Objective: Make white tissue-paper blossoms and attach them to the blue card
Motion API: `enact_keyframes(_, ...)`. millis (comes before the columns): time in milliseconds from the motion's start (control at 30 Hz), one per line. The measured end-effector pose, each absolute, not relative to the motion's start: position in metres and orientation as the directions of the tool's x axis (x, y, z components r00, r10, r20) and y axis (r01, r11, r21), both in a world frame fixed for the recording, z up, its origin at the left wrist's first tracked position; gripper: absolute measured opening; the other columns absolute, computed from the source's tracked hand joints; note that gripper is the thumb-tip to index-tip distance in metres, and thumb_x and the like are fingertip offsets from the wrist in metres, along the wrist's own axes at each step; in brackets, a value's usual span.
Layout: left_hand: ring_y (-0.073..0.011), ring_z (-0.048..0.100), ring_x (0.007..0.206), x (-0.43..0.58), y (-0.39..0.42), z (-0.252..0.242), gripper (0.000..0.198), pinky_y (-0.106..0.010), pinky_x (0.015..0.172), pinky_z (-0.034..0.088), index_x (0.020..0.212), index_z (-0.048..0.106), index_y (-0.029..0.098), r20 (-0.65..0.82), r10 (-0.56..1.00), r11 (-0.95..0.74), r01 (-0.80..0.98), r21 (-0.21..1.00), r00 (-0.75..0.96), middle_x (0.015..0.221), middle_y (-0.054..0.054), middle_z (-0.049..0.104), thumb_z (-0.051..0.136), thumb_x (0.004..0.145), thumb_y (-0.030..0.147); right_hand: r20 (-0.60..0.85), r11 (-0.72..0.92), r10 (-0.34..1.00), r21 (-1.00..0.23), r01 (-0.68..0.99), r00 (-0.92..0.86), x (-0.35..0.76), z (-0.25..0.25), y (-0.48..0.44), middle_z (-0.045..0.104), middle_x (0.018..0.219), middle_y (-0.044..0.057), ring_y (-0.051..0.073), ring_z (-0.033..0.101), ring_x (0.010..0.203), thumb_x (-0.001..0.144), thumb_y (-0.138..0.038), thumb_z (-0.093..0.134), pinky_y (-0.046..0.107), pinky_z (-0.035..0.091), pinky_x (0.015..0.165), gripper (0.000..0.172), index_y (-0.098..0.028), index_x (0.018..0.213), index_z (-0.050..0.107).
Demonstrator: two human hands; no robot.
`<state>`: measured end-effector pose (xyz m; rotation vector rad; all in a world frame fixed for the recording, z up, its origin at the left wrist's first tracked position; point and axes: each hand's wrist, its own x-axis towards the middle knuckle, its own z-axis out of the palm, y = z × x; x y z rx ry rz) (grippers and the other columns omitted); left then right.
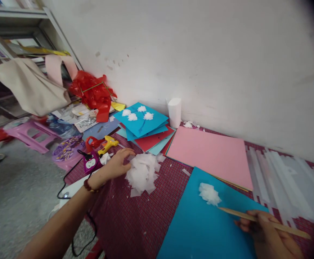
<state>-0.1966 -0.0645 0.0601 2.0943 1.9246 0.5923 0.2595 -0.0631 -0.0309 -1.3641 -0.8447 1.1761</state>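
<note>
My left hand is at the left edge of a pile of white tissue paper squares, its thumb and fingers apart; whether it touches a sheet is hard to tell. In my right hand is a slim wooden stick, its pointed end beside a white ruffled paper tuft. That tuft lies on a blue sheet of card at the front of the table. Behind, another blue card with several white tufts and dark blue lines tops a stack of coloured cards.
Pink card sheets lie behind the blue sheet, with clear plastic strips on the right. A white roll stands by the wall. Left are a yellow glue gun, a purple power socket, its black cable, and a red plastic bag.
</note>
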Motion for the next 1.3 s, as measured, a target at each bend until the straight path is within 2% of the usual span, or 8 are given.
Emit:
enact_keyframes(200, -0.0210, 0.060, 0.093, -0.195, -0.063, 0.061, 0.012, -0.038, 0.088, 0.046, 0.068, 0.059, 0.018, 0.085, 0.992, 0.021, 0.769, 0.639, -0.098, 0.098, -0.008, 0.064, 0.056, 0.073, 0.028, -0.227, -0.200, 0.947, -0.971, -0.134, 0.228, 0.255, -0.025, -0.064, 0.064, 0.064, 0.002, 0.017, 0.060, 0.061, 0.072, -0.052, 0.069, 0.026, 0.056, 0.062, 0.033, -0.021, 0.078, 0.065)
enact_keyframes(367, -0.0207, 0.059, 0.092, -0.166, -0.072, 0.104, 0.010, -0.033, 0.077, 0.048, 0.067, 0.052, 0.019, 0.132, 0.974, -0.019, 0.513, 0.858, -0.185, 0.101, -0.008, 0.062, 0.058, 0.069, 0.027, -0.186, -0.145, 0.960, -0.970, -0.196, 0.211, 0.250, -0.020, -0.064, 0.063, 0.060, 0.002, 0.015, 0.058, 0.056, 0.069, -0.052, 0.072, 0.026, 0.054, 0.059, 0.032, -0.021, 0.076, 0.065)
enact_keyframes(567, -0.0122, 0.050, 0.053, -0.099, -0.063, 0.111, 0.018, -0.024, 0.050, 0.043, 0.068, 0.045, 0.020, -0.038, 0.997, 0.047, 0.145, 0.988, -0.060, 0.063, 0.000, 0.053, 0.059, 0.064, 0.031, -0.143, -0.108, 0.977, -0.973, -0.206, 0.161, 0.245, -0.020, -0.063, 0.063, 0.059, 0.002, 0.017, 0.058, 0.054, 0.078, -0.046, 0.066, 0.028, 0.049, 0.054, 0.027, -0.019, 0.079, 0.063)
enact_keyframes(767, -0.0116, 0.048, 0.051, -0.035, -0.050, 0.060, 0.013, -0.023, 0.049, 0.040, 0.073, 0.055, 0.020, -0.272, 0.909, 0.094, 0.481, 0.872, 0.316, 0.058, 0.003, 0.052, 0.051, 0.080, 0.030, -0.042, -0.031, 0.996, -0.990, -0.136, 0.079, 0.237, -0.005, -0.065, 0.059, 0.056, 0.000, 0.016, 0.056, 0.052, 0.087, -0.046, 0.055, 0.028, 0.046, 0.053, 0.028, -0.019, 0.079, 0.059)
enact_keyframes(900, -0.0236, 0.056, 0.090, -0.022, -0.045, 0.045, 0.010, -0.038, 0.079, 0.044, 0.067, 0.058, 0.020, -0.039, 0.886, -0.360, 0.740, 0.569, 0.462, 0.093, -0.007, 0.063, 0.051, 0.074, 0.017, -0.026, -0.020, 0.998, -0.995, -0.097, 0.054, 0.233, -0.002, -0.064, 0.060, 0.058, 0.000, 0.015, 0.056, 0.053, 0.088, -0.046, 0.051, 0.027, 0.046, 0.052, 0.029, -0.019, 0.078, 0.058)
enact_keyframes(1000, -0.0303, 0.052, 0.104, -0.023, -0.044, 0.051, 0.008, -0.048, 0.090, 0.037, 0.065, 0.054, 0.020, 0.134, 0.892, -0.450, 0.810, 0.377, 0.433, 0.109, -0.009, 0.061, 0.052, 0.066, 0.013, 0.002, 0.002, 1.000, -1.000, -0.015, 0.006, 0.231, -0.004, -0.067, 0.062, 0.063, 0.001, 0.015, 0.057, 0.055, 0.088, -0.043, 0.051, 0.026, 0.046, 0.052, 0.028, -0.019, 0.077, 0.060)
enact_keyframes(1133, -0.0204, 0.057, 0.076, -0.023, -0.042, 0.067, 0.005, -0.034, 0.073, 0.044, 0.065, 0.049, 0.021, 0.120, 0.899, -0.413, 0.727, 0.549, 0.420, 0.078, -0.002, 0.062, 0.050, 0.068, 0.017, 0.072, 0.078, 0.995, -0.991, 0.108, -0.063, 0.230, -0.006, -0.069, 0.066, 0.075, 0.004, 0.013, 0.058, 0.058, 0.090, -0.038, 0.051, 0.025, 0.047, 0.054, 0.029, -0.018, 0.074, 0.065)
enact_keyframes(1300, -0.0120, 0.047, 0.056, -0.009, -0.025, 0.066, 0.015, -0.022, 0.051, 0.036, 0.069, 0.058, 0.019, -0.185, 0.866, -0.147, 0.590, 0.794, 0.465, 0.059, 0.003, 0.053, 0.054, 0.078, 0.031, 0.093, 0.096, 0.995, -0.991, 0.095, -0.031, 0.230, -0.005, -0.067, 0.068, 0.090, 0.006, 0.013, 0.060, 0.062, 0.090, -0.039, 0.051, 0.026, 0.052, 0.055, 0.029, -0.019, 0.081, 0.070)
